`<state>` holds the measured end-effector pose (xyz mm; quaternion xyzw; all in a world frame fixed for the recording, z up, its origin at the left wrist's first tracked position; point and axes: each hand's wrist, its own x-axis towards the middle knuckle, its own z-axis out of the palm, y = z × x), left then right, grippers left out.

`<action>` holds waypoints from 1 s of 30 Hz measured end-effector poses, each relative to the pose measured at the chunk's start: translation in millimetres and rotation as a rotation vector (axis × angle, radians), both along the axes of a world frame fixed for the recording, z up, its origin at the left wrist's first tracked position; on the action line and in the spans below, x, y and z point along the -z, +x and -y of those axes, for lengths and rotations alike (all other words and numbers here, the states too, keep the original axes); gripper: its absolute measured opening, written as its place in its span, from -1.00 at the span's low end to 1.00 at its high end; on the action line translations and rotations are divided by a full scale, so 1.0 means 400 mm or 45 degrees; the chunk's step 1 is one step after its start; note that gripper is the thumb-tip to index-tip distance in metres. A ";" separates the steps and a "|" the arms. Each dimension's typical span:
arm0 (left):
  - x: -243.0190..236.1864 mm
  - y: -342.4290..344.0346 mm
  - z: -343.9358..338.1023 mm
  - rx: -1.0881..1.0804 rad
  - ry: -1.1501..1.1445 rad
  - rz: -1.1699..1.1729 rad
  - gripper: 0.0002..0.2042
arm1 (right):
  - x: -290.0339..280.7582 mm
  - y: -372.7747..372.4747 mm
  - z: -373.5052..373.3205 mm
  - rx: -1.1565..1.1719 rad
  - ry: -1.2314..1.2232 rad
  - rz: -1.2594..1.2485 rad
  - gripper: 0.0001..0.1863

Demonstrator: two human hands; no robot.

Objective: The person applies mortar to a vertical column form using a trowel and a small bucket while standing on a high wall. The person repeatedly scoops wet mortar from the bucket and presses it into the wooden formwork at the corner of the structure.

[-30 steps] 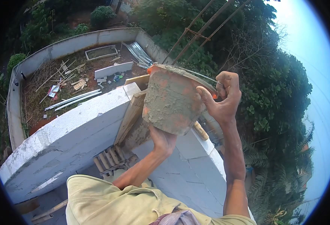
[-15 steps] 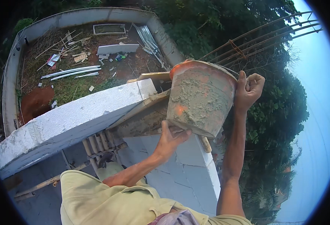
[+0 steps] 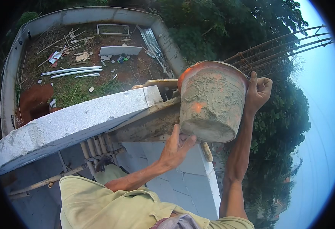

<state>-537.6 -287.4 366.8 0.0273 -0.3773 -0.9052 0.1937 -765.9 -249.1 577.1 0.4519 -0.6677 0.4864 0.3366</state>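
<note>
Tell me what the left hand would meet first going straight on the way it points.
Most likely the grey-caked orange bucket: its base lies right ahead of the left hand, apparently touching it, though depth is hard to judge.

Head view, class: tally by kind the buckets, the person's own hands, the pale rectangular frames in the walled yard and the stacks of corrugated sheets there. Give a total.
Mortar-caked bucket: 1
Hands (left hand, right hand): 2
Pale rectangular frame: 1
Stack of corrugated sheets: 1
Total: 5
</note>
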 end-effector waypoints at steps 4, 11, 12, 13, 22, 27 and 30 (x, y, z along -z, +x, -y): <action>0.010 -0.006 -0.017 -0.052 -0.048 0.008 -0.46 | -0.002 -0.024 -0.002 0.043 0.120 0.051 -0.68; 0.024 -0.034 -0.014 -0.076 -0.020 0.000 -0.45 | 0.004 0.004 -0.023 0.104 0.094 0.028 -0.65; 0.022 -0.042 -0.006 -0.100 -0.025 -0.004 -0.45 | 0.004 -0.011 -0.014 0.102 0.091 0.024 -0.65; 0.015 -0.032 -0.012 -0.106 -0.022 -0.002 -0.46 | -0.001 -0.010 -0.015 0.117 0.153 0.040 -0.65; -0.005 -0.027 0.026 -0.168 0.036 -0.002 -0.51 | 0.002 0.012 0.004 0.070 0.134 0.083 -0.57; -0.003 -0.006 0.020 -0.126 0.090 0.009 -0.52 | 0.008 0.032 0.016 0.069 0.118 0.038 -0.58; -0.001 -0.022 0.032 -0.104 0.041 -0.029 -0.50 | -0.001 0.028 0.002 0.055 0.058 -0.010 -0.57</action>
